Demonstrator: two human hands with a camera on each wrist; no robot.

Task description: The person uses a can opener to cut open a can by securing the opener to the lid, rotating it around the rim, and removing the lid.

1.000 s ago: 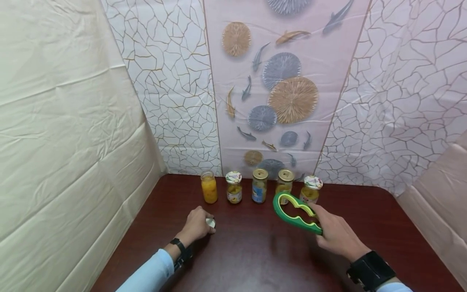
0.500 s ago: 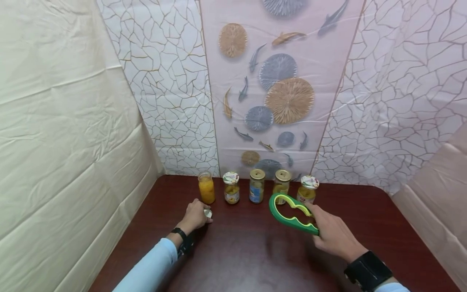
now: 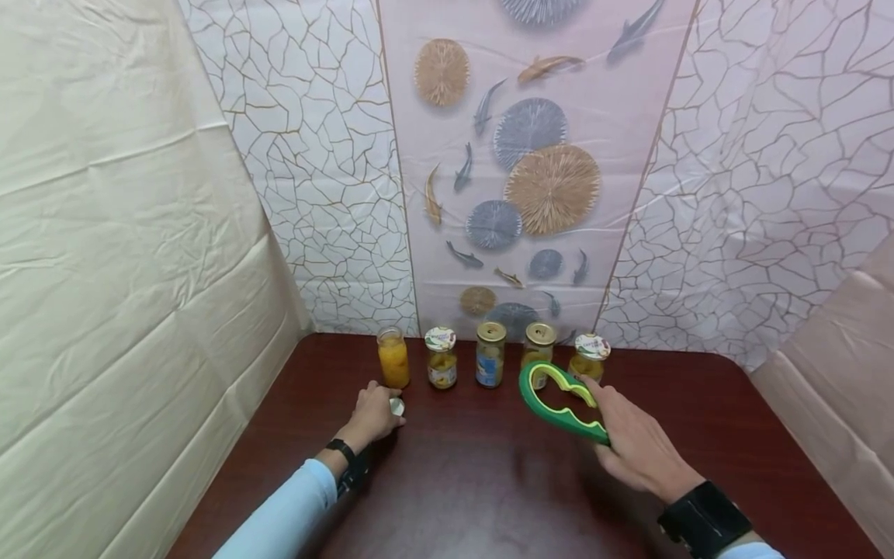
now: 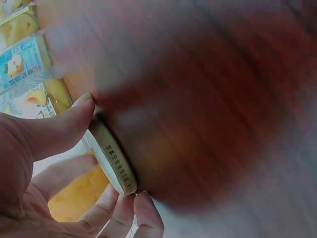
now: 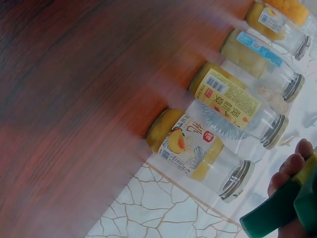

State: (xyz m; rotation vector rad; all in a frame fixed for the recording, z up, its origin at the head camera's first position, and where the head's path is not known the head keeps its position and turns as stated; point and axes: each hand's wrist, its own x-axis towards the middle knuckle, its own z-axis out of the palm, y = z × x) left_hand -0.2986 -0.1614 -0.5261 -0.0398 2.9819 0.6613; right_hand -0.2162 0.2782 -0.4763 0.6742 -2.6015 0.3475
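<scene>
My left hand (image 3: 372,413) pinches a jar lid (image 4: 113,157) by its rim, thumb on one side and fingertips on the other. The lid is on edge, with lettering along its side, at or near the tabletop. Just behind this hand stands an uncovered jar of orange fruit (image 3: 394,362). My right hand (image 3: 634,437) grips a green jar opener (image 3: 552,415) with a scalloped yellow-green inner edge, raised above the table. Beyond the opener is a lidded peach jar (image 5: 185,144), partly hidden by the right hand in the head view.
Between the end jars are a white-lidded jar (image 3: 441,359), a jar with a blue label (image 3: 490,355) and a gold-lidded jar (image 3: 539,341). The row stands along the back of the dark red table (image 3: 461,481), close to a patterned cloth backdrop (image 3: 342,186).
My left hand has moved away from me, carrying the lid closer to the uncovered jar. My right hand keeps its grip on the jar opener and has hardly shifted.
</scene>
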